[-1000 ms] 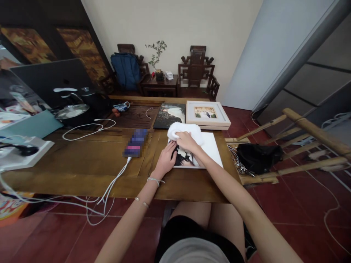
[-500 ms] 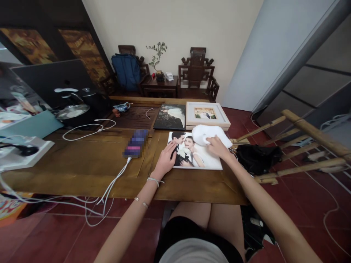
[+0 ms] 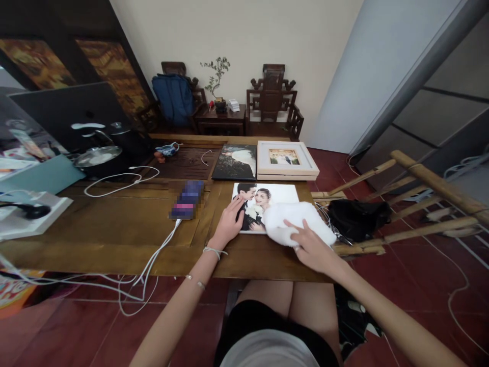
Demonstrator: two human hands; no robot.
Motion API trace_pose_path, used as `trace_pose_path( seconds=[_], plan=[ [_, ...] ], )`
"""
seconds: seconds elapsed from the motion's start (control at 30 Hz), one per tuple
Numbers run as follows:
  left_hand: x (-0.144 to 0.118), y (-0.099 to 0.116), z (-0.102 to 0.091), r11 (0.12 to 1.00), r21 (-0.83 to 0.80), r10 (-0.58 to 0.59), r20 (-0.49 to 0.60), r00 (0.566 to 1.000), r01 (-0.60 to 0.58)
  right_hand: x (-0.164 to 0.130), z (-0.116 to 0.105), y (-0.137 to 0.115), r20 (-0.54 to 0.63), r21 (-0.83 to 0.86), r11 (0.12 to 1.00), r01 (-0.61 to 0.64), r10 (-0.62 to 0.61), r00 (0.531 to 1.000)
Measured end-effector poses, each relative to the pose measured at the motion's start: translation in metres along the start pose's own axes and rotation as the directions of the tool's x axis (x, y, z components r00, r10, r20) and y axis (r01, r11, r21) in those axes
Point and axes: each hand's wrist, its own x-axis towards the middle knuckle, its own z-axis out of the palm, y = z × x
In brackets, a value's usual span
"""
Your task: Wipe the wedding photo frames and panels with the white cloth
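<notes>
Right hand (image 3: 311, 247) fingers spread flat, pressing white cloth (image 3: 296, 221) down on near right corner of big photo (image 3: 263, 204). Left hand (image 3: 229, 224) fingers open and flat on photo's left edge, gripping nothing, likely so photo stays put. Photo lies flat on wooden table (image 3: 114, 224), near front edge. Cloth hides photo's right part. Phone (image 3: 187, 200) blurred.

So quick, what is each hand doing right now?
Left hand: open, flat on the photo print, holding nothing.
Right hand: pressing the white cloth on the print's near right corner, fingers spread, not gripping.
</notes>
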Motion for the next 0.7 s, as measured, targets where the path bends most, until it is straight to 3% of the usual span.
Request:
trace_pose_path(
  seconds=[0.23,0.37,0.53,0.7],
  plan=[
    [0.0,0.001,-0.001,1.0,-0.017,-0.002,-0.007,1.0,0.002,0.103,-0.03,0.053,-0.03,-0.089,0.988,-0.128,0.126,0.992],
    [0.0,0.001,-0.001,1.0,-0.022,-0.009,-0.004,1.0,0.009,0.132,-0.041,0.065,-0.052,-0.088,0.985,-0.147,0.143,0.988],
    [-0.001,0.001,-0.001,0.999,-0.038,0.003,-0.017,1.0,-0.004,0.113,-0.026,0.05,-0.059,-0.092,0.978,-0.186,0.181,0.982],
    [-0.001,0.002,0.0,0.999,-0.043,-0.022,-0.015,1.0,0.021,0.042,0.0,0.01,-0.028,-0.064,0.994,-0.088,0.086,0.996]
  ],
)
